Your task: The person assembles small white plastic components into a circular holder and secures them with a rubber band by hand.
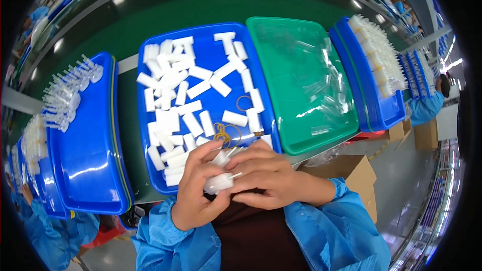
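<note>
Just past the near edge of the middle blue tray point(257, 143), my two hands are closed together over small white parts. My left hand point(198, 188) grips a rounded white plastic piece point(219, 184) with a thin stem sticking out to the right. Against that stem rest the fingertips of my right hand point(266, 174), which is closed too. A white block point(221, 159) shows between the fingers of both hands; how it meets the lower piece is hidden. Loose white cylinders point(200, 89) fill the tray beyond, with yellow rubber bands point(221, 134) lying among them.
A green tray point(281, 85) with clear plastic pieces point(329, 88) sits to the right. Stacked blue trays stand on both sides, the left stack point(88, 155) bearing clear stemmed parts point(68, 95), the right bundled white ones point(379, 55). A cardboard box point(346, 170) is below right. Co-workers' blue sleeves point(424, 115) show at the sides.
</note>
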The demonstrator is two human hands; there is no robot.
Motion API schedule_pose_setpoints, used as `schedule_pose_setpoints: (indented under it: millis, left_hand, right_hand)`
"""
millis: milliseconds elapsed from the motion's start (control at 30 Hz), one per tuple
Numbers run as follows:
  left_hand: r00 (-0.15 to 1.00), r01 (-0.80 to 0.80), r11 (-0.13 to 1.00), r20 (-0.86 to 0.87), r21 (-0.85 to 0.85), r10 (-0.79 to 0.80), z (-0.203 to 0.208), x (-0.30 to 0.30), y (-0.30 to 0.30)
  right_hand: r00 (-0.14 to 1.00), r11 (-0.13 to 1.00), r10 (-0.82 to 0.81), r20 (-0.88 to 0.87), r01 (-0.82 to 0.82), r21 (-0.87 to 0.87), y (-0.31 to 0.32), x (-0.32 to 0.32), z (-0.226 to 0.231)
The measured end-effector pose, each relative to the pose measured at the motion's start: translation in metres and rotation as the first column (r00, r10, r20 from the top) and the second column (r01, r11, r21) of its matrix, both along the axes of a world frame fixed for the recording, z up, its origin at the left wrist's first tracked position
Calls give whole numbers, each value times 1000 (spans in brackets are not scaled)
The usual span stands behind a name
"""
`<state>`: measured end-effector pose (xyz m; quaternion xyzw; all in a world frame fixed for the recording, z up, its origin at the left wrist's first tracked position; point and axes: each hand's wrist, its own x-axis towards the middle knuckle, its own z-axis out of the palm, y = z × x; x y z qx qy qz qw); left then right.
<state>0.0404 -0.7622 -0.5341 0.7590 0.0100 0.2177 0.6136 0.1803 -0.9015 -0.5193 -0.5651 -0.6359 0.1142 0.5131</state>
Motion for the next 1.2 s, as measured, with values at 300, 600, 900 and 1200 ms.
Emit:
schedule_pose_setpoints:
  millis: [300, 600, 900, 1200]
  left_hand:
    - [986, -73, 984, -158, -162, 47, 3, 0, 0]
    - [986, -93, 993, -145, -76, 81, 2, -1, -2]
    - [964, -215, 976, -165, -32, 207, 3, 1, -5]
    - [956, -232, 972, -182, 16, 231, 5, -1, -6]
  right_hand:
    - [462, 678, -471, 752, 734, -26, -45, 121, 26]
    - [479, 523, -194, 856, 789, -323, -42, 168, 7]
    - [661, 693, -275, 699, 640, -333, -28, 128, -2]
    - [712, 744, -382, 589, 615, -261, -22, 91, -3]
